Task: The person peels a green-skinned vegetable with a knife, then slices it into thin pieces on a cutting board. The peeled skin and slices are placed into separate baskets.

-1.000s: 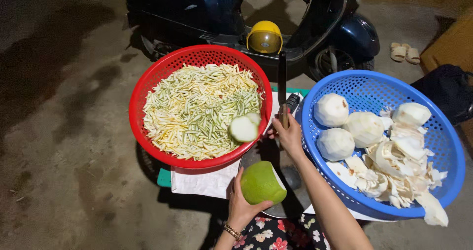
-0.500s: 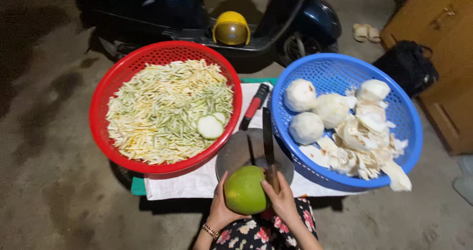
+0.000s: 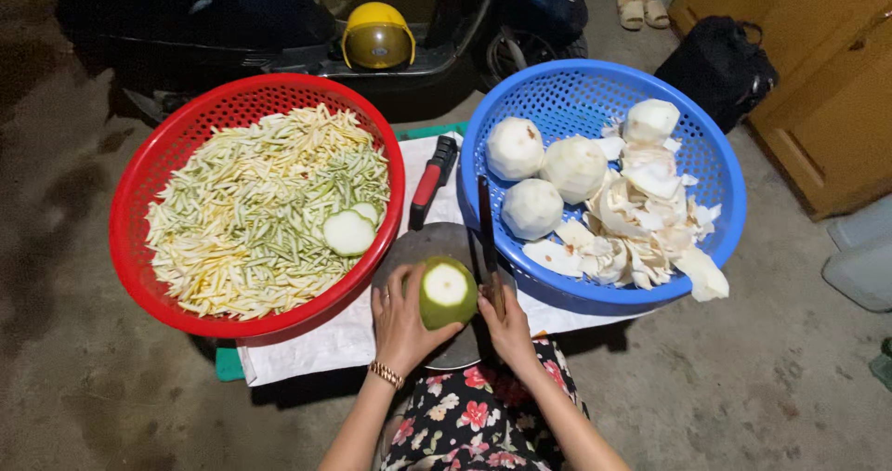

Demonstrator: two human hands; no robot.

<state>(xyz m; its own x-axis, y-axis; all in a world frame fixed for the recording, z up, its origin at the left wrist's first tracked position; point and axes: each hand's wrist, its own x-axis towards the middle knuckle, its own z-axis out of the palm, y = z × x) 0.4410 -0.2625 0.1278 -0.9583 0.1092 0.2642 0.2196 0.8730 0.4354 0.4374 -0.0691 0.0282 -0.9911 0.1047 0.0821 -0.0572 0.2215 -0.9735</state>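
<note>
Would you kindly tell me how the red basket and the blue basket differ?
The red basket holds thin yellow-green shreds and a round slice; the blue basket holds whole peeled white fruits and loose white peelings. The red one sits nearer the left hand, the blue one nearer the right hand. Both are round, perforated plastic.

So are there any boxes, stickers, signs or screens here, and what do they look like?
None that I can see: no packets, labels, signs or screens.
The closest are containers:
Red basket, left, round, full of pale green and yellow strips.
Blue basket, right, round, with white peeled fruit.
Black bag, top right, on the floor.
Pale container, right edge, only partly seen.
</note>
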